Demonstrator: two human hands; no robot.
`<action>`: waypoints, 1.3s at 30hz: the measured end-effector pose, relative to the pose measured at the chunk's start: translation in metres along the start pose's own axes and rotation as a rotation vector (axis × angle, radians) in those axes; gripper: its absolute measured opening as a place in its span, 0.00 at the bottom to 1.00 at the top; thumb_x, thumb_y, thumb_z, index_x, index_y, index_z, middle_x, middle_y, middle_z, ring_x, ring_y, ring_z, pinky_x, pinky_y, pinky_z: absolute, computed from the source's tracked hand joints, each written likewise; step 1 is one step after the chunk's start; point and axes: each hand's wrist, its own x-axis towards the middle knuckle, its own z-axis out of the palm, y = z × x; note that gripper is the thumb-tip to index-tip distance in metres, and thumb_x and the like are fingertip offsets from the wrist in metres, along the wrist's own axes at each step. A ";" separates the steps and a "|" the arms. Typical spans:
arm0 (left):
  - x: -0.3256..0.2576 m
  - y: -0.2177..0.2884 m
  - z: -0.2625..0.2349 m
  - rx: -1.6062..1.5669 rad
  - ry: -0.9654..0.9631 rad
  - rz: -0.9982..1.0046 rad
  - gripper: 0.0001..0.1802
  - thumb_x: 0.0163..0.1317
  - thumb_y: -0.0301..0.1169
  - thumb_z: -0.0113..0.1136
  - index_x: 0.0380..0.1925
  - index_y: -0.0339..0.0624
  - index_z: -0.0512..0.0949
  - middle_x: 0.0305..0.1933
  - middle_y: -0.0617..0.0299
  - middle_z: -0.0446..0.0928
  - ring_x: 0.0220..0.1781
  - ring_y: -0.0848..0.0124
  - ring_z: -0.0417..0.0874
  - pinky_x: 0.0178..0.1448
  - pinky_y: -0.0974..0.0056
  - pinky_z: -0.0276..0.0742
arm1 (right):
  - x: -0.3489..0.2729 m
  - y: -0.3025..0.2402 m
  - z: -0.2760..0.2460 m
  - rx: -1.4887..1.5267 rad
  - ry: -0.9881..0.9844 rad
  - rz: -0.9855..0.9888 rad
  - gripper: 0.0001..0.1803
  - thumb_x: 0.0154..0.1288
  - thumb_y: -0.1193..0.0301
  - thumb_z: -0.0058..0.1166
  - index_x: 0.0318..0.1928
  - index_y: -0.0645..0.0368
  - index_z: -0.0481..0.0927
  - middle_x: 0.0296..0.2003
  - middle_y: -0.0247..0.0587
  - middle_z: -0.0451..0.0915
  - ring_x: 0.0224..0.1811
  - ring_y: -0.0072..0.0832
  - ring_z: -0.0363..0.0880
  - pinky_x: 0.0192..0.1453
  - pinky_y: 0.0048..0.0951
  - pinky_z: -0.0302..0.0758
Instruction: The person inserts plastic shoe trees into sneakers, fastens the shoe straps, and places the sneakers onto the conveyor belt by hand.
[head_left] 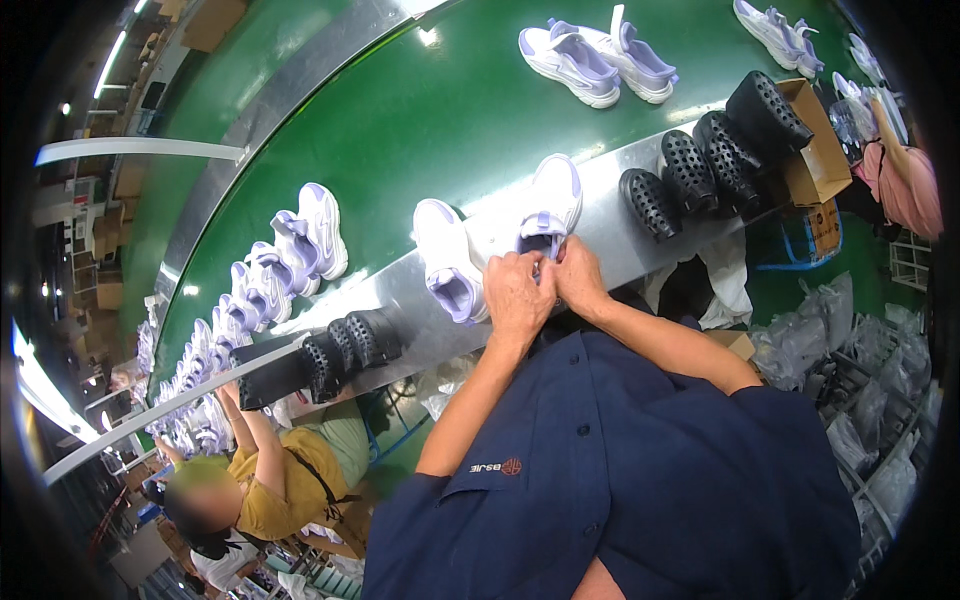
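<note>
A white and lilac sneaker [553, 205] lies on the metal ledge [620, 240] beside the green conveyor belt [450, 110]. My left hand [515, 293] and my right hand [575, 272] both grip its heel opening, fingers pinched on the collar. A second matching sneaker [447, 258] lies just left of my left hand on the same ledge, opening toward me.
Several black perforated shoe lasts [700, 165] stand on the ledge at right, by a cardboard box [815, 150]. More black lasts [340, 350] sit at left. Pairs of sneakers [600, 55] ride the belt. A person in a yellow top [270, 480] works at lower left.
</note>
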 end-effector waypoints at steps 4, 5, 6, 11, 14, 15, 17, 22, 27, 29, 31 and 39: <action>0.016 0.020 0.004 0.028 -0.118 -0.335 0.28 0.57 0.55 0.64 0.32 0.35 0.85 0.32 0.50 0.82 0.39 0.50 0.79 0.46 0.49 0.74 | -0.005 0.001 0.001 0.102 -0.023 -0.305 0.25 0.60 0.60 0.64 0.42 0.73 0.76 0.40 0.67 0.80 0.45 0.58 0.80 0.48 0.50 0.75; 0.022 0.022 0.005 0.012 -0.112 -0.395 0.27 0.57 0.53 0.64 0.32 0.35 0.85 0.32 0.49 0.82 0.39 0.49 0.80 0.46 0.49 0.74 | -0.010 -0.007 0.001 0.250 0.045 -0.277 0.24 0.60 0.58 0.64 0.39 0.71 0.76 0.39 0.65 0.80 0.43 0.58 0.80 0.47 0.50 0.75; 0.026 0.025 0.007 -0.004 -0.106 -0.454 0.26 0.58 0.50 0.64 0.33 0.34 0.85 0.33 0.48 0.82 0.39 0.49 0.81 0.46 0.49 0.75 | -0.009 -0.002 0.004 0.255 0.042 -0.277 0.24 0.60 0.58 0.64 0.39 0.71 0.76 0.39 0.65 0.80 0.43 0.58 0.80 0.47 0.50 0.75; 0.013 0.003 0.014 -0.039 -0.011 -0.404 0.14 0.61 0.36 0.59 0.26 0.34 0.81 0.28 0.44 0.79 0.33 0.45 0.80 0.40 0.46 0.73 | 0.002 0.008 0.004 0.207 -0.067 0.038 0.18 0.56 0.64 0.63 0.31 0.66 0.72 0.32 0.59 0.79 0.36 0.53 0.80 0.41 0.47 0.75; -0.001 -0.005 0.013 -0.079 0.027 -0.451 0.13 0.60 0.35 0.59 0.26 0.34 0.80 0.28 0.44 0.79 0.33 0.45 0.80 0.39 0.46 0.73 | 0.005 0.016 0.005 0.233 -0.099 0.054 0.14 0.55 0.67 0.60 0.30 0.65 0.72 0.29 0.58 0.78 0.34 0.53 0.78 0.40 0.47 0.74; -0.002 -0.006 0.016 -0.039 0.008 -0.427 0.13 0.59 0.35 0.60 0.25 0.34 0.80 0.28 0.45 0.79 0.33 0.45 0.80 0.41 0.46 0.73 | 0.007 0.017 0.005 0.219 -0.095 0.017 0.15 0.56 0.67 0.60 0.30 0.66 0.72 0.29 0.59 0.78 0.35 0.54 0.78 0.41 0.48 0.74; -0.004 -0.007 0.017 0.018 -0.017 -0.345 0.14 0.60 0.36 0.62 0.27 0.33 0.82 0.29 0.44 0.80 0.33 0.45 0.81 0.40 0.47 0.74 | 0.011 0.015 0.002 0.205 -0.099 -0.026 0.15 0.57 0.67 0.59 0.31 0.67 0.71 0.29 0.59 0.77 0.36 0.55 0.78 0.42 0.48 0.74; -0.003 -0.018 0.009 -0.100 -0.146 -0.177 0.12 0.58 0.33 0.65 0.27 0.33 0.81 0.28 0.46 0.80 0.33 0.48 0.81 0.40 0.50 0.76 | 0.007 0.000 -0.014 -0.023 -0.122 -0.330 0.15 0.60 0.67 0.56 0.35 0.69 0.73 0.34 0.62 0.77 0.41 0.59 0.78 0.47 0.52 0.74; 0.007 0.002 -0.020 0.029 0.090 -0.099 0.06 0.55 0.26 0.68 0.32 0.40 0.81 0.32 0.54 0.78 0.36 0.54 0.80 0.40 0.52 0.76 | 0.011 0.007 -0.016 -0.034 -0.108 -0.277 0.16 0.59 0.67 0.57 0.37 0.70 0.74 0.35 0.63 0.77 0.41 0.59 0.78 0.48 0.52 0.74; 0.013 -0.001 -0.018 0.170 0.102 -0.017 0.07 0.53 0.25 0.68 0.33 0.41 0.82 0.35 0.57 0.77 0.39 0.55 0.79 0.40 0.53 0.76 | 0.008 0.000 -0.016 -0.037 -0.123 -0.257 0.16 0.59 0.67 0.57 0.36 0.70 0.74 0.35 0.63 0.77 0.41 0.59 0.78 0.48 0.52 0.74; 0.004 -0.009 -0.012 0.160 0.116 -0.024 0.08 0.52 0.24 0.68 0.33 0.42 0.82 0.34 0.56 0.76 0.39 0.55 0.79 0.39 0.54 0.76 | 0.005 -0.002 -0.016 -0.041 -0.134 -0.189 0.16 0.58 0.67 0.58 0.36 0.70 0.74 0.35 0.62 0.77 0.41 0.59 0.78 0.48 0.51 0.74; -0.022 0.003 -0.004 0.041 -0.045 -0.460 0.16 0.60 0.42 0.66 0.31 0.38 0.86 0.33 0.52 0.83 0.39 0.53 0.79 0.47 0.50 0.73 | -0.002 0.006 -0.007 -0.056 -0.057 -0.236 0.15 0.59 0.67 0.58 0.34 0.69 0.73 0.35 0.63 0.77 0.40 0.59 0.77 0.47 0.53 0.73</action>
